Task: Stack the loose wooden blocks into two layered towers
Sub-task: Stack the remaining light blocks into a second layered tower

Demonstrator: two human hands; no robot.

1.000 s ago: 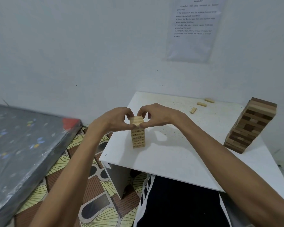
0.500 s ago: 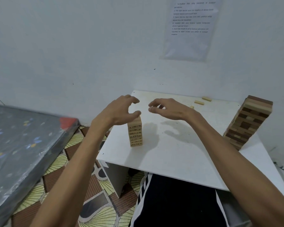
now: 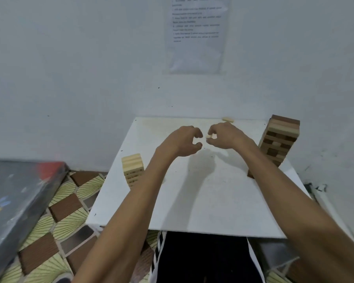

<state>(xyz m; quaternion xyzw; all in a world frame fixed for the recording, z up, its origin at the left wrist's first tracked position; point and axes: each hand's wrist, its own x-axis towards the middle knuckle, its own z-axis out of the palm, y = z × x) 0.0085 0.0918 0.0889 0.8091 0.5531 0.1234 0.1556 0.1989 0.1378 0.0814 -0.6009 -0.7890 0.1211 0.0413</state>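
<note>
A short tower of pale wooden blocks (image 3: 132, 170) stands near the left edge of the white table (image 3: 202, 201). A taller tower of mixed brown and pale blocks (image 3: 278, 139) stands at the right, leaning a little. Both my hands hover over the far middle of the table, apart from both towers. My right hand (image 3: 223, 135) pinches a small pale block (image 3: 209, 136) between thumb and fingers. My left hand (image 3: 184, 142) is curled beside it and holds nothing that I can see. One loose pale block (image 3: 228, 119) lies at the table's far edge.
A white wall with a printed sheet (image 3: 194, 35) rises right behind the table. A dark plastic-wrapped slab (image 3: 14, 201) lies on the patterned floor (image 3: 65, 211) at the left. My dark-clad lap (image 3: 202, 258) is below the table's front edge.
Both hands let go of the pale tower's top and moved to the far middle of the table. My right hand has picked up a small loose block there.
</note>
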